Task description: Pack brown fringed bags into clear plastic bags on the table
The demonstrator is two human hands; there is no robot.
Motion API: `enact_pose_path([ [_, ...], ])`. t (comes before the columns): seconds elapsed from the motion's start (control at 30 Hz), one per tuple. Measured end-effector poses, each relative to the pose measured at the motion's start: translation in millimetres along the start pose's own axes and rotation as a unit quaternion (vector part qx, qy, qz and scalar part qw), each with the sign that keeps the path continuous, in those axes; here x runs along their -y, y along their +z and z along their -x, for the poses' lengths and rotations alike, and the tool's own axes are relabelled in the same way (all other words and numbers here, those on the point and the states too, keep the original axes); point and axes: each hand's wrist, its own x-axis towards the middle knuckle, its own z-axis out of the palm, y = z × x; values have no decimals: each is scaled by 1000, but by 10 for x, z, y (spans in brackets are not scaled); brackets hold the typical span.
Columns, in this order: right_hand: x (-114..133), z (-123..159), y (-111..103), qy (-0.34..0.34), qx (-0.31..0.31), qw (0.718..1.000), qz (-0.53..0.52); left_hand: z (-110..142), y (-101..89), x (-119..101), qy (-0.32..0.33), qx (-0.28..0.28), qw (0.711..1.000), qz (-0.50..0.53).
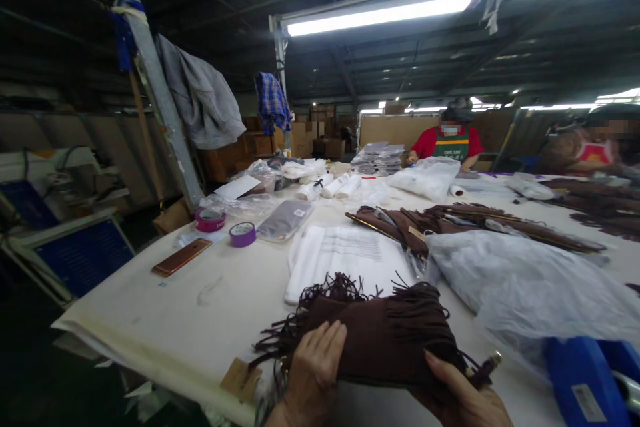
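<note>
A dark brown fringed bag (370, 337) is between my hands at the table's near edge, its long fringe spread along the far side and both ends. My left hand (316, 367) grips its left end, fingers together on top and the thumb hidden. At the right end, my right hand (463, 387) holds the bag with the thumb on top and the other fingers out of sight beneath. A brown paper tag (241, 379) hangs by the left end. Past my right thumb, a strap end with a gold-coloured metal piece (493, 363) sticks out.
White plastic sheets (345, 253) lie beyond the bag. More brown fringed pieces (465, 217) and a large clear plastic bag (530, 280) are to the right, a blue tape dispenser (583, 373) nearer. A phone (181, 257) and purple tape (243, 234) lie left. Two people work across.
</note>
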Motion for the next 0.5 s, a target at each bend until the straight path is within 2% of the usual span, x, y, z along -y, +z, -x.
enact_pose_path([
  [0.1, 194, -43, 227, -38, 45, 998, -10, -300, -111, 263, 4, 21, 1000, 5],
  [0.2, 449, -48, 459, -72, 77, 994, -17, -700, -417, 460, 64, 13, 996, -64],
  [0.27, 577, -13, 541, -90, 80, 993, -24, -943, -666, 501, 86, 10, 988, -127],
  [0.33, 589, 12, 495, -96, 76, 992, -22, -1040, -861, 453, 93, 25, 982, -165],
  [0.4, 434, -15, 292, -72, 60, 996, -6, -910, -909, 327, 101, 54, 978, -173],
  [0.43, 295, -47, 139, -48, 48, 998, 11, -757, -860, 245, 104, 68, 978, -169],
  [0.5, -61, -116, -212, 2, -11, 999, 51, -328, -635, 77, 118, 108, 975, -157],
])
